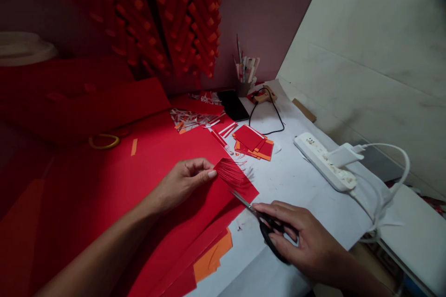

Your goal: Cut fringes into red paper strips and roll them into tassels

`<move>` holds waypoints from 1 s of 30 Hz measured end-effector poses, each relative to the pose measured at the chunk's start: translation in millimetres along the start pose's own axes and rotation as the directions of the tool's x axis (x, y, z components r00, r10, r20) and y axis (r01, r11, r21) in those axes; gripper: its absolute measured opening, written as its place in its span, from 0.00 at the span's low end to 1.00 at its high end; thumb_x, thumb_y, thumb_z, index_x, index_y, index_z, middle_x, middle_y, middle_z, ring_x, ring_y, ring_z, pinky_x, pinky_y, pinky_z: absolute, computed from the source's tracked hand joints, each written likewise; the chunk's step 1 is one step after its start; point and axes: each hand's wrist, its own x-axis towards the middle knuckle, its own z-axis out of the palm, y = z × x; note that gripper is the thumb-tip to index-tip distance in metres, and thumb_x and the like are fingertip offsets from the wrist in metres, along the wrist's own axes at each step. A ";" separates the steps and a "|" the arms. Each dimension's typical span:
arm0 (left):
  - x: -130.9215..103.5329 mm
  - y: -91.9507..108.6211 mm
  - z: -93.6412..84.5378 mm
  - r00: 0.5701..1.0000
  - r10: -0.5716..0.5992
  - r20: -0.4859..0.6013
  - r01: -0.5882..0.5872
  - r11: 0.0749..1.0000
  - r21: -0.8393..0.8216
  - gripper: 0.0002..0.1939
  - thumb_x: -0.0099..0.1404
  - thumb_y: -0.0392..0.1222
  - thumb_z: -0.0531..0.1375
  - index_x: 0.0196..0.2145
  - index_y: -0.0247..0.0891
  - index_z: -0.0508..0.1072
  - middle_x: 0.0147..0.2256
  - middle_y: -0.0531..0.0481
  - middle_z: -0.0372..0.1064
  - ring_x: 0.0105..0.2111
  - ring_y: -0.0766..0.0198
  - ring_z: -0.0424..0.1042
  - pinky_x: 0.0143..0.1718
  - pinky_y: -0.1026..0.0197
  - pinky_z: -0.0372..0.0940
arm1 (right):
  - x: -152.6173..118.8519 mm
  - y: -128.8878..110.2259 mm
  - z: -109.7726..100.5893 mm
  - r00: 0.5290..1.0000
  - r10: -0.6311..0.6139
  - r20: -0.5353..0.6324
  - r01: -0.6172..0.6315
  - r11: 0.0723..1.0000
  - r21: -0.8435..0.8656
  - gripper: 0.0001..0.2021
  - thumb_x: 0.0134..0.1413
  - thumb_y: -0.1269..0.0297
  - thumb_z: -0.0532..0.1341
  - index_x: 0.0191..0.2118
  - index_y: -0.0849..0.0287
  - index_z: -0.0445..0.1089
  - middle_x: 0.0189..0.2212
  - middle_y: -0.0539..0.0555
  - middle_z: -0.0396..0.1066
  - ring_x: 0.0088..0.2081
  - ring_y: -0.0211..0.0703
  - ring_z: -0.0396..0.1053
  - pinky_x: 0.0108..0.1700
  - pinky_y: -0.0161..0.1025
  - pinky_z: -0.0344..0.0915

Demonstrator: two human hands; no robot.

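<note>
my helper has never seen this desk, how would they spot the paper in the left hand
Find where large red sheets lie over a white surface, then the left hand over them. It pinches a small red paper piece, near the tips of the black-handled scissors. Unlike the plain red sheets below, it is cut into many fine strands, like a fringe.
</note>
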 end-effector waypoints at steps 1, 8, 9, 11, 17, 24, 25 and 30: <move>0.1 -0.1 -0.1 1.000 -0.002 0.001 0.002 1.000 0.000 0.17 0.60 0.56 0.63 0.30 0.37 0.70 0.23 0.58 0.61 0.21 0.71 0.54 0.24 0.68 0.51 | 0.1 0.2 0.0 1.000 -0.001 0.003 0.001 1.000 -0.001 0.28 0.49 0.78 0.59 0.57 0.52 0.71 0.34 0.52 0.71 0.33 0.42 0.69 0.34 0.39 0.69; 0.8 -1.4 -0.8 1.000 -0.011 0.007 0.011 1.000 0.004 0.17 0.60 0.55 0.62 0.30 0.37 0.70 0.23 0.58 0.61 0.21 0.71 0.54 0.24 0.67 0.50 | 0.9 1.0 0.5 1.000 0.008 -0.001 -0.008 1.000 0.000 0.28 0.49 0.78 0.59 0.57 0.53 0.71 0.36 0.53 0.72 0.35 0.44 0.70 0.35 0.40 0.69; 0.7 -1.4 -0.7 1.000 -0.009 0.004 0.009 1.000 0.007 0.17 0.60 0.56 0.63 0.30 0.37 0.70 0.23 0.58 0.61 0.21 0.71 0.54 0.24 0.67 0.50 | 0.8 0.9 0.4 1.000 0.012 -0.001 -0.012 1.000 0.000 0.28 0.49 0.78 0.59 0.57 0.53 0.71 0.36 0.53 0.72 0.35 0.44 0.70 0.35 0.40 0.69; 0.6 -1.1 -0.5 1.000 -0.003 0.000 0.003 1.000 0.013 0.18 0.60 0.57 0.63 0.30 0.37 0.70 0.23 0.58 0.61 0.21 0.71 0.54 0.24 0.67 0.51 | 0.7 0.8 0.1 1.000 0.012 -0.004 -0.012 1.000 0.001 0.28 0.49 0.78 0.58 0.57 0.53 0.71 0.36 0.53 0.72 0.35 0.43 0.70 0.35 0.40 0.69; 0.6 -2.1 -1.1 1.000 -0.002 0.004 0.002 1.000 0.008 0.18 0.60 0.57 0.63 0.30 0.37 0.71 0.23 0.58 0.61 0.21 0.71 0.55 0.24 0.66 0.51 | 0.1 2.4 0.7 1.000 0.013 -0.001 -0.013 1.000 -0.006 0.27 0.49 0.77 0.58 0.56 0.54 0.71 0.33 0.52 0.71 0.31 0.41 0.67 0.33 0.39 0.67; 1.2 -4.9 -3.6 0.999 0.010 0.033 -0.010 1.000 0.011 0.16 0.63 0.54 0.62 0.31 0.37 0.71 0.24 0.58 0.61 0.22 0.71 0.55 0.25 0.66 0.51 | 0.6 4.2 0.3 1.000 0.023 0.007 -0.023 0.999 0.034 0.25 0.50 0.77 0.58 0.55 0.55 0.72 0.37 0.54 0.72 0.36 0.45 0.70 0.36 0.42 0.68; 1.1 -4.7 -3.4 0.999 0.010 0.033 -0.011 1.000 0.009 0.16 0.63 0.54 0.62 0.31 0.37 0.71 0.24 0.58 0.61 0.22 0.71 0.55 0.26 0.66 0.51 | 1.1 3.9 0.1 1.000 0.024 0.005 -0.024 0.999 0.036 0.25 0.50 0.77 0.58 0.55 0.55 0.72 0.37 0.55 0.72 0.36 0.45 0.70 0.36 0.42 0.68; 0.5 -3.2 -2.0 1.000 0.011 0.029 -0.011 1.000 -0.004 0.16 0.62 0.54 0.62 0.31 0.37 0.71 0.24 0.58 0.61 0.22 0.71 0.55 0.25 0.67 0.51 | 2.2 0.7 -0.3 1.000 0.010 0.010 -0.011 1.000 0.026 0.27 0.50 0.78 0.58 0.57 0.54 0.71 0.37 0.54 0.72 0.36 0.45 0.70 0.37 0.42 0.68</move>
